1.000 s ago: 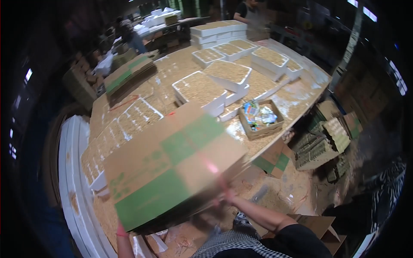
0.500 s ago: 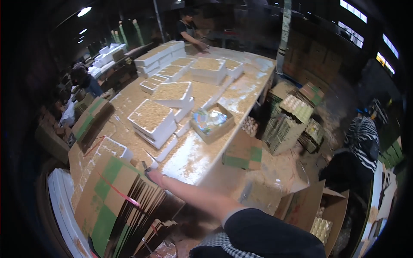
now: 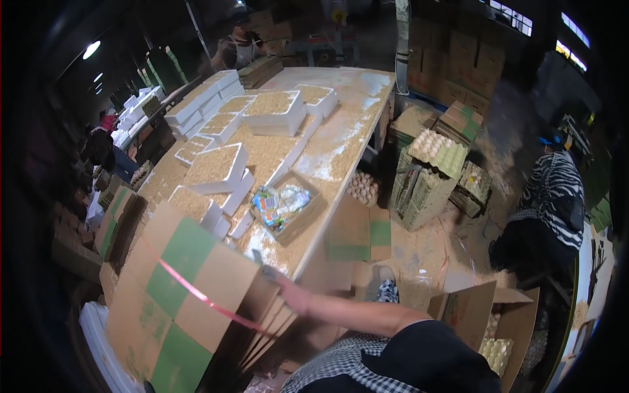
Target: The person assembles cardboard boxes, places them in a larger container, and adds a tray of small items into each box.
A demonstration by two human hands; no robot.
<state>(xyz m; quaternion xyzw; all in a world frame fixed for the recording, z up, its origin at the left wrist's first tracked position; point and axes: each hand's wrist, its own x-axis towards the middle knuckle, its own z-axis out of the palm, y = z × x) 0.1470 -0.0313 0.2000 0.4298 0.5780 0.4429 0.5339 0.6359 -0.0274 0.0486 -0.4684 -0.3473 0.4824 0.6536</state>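
A bundle of flattened cardboard boxes (image 3: 196, 245), tan with green squares, stands tilted at the near left of the table. A pink strap (image 3: 196, 295) runs across it. My right hand (image 3: 293, 296) is at the bundle's right edge, against the sheet ends. It is closed around a slim grey knife-like tool (image 3: 260, 261), whose tip points up and away; blur hides its exact kind. I cannot make out my left hand; a small dark shape at the bundle's lower edge is too unclear to name.
White foam boxes (image 3: 275, 124) filled with sawdust-like grain stand on the table (image 3: 327, 147). A carton of colourful packets (image 3: 304, 219) sits at its right side. Egg trays (image 3: 436, 147) are stacked beyond the edge. Open cartons (image 3: 468, 314) stand at right, near a person in stripes (image 3: 553, 203).
The cardboard bundle has come up and turned, its face now broader and covering a foam box. My right hand has shifted right and nearer, along the bundle's edge. The view has turned.
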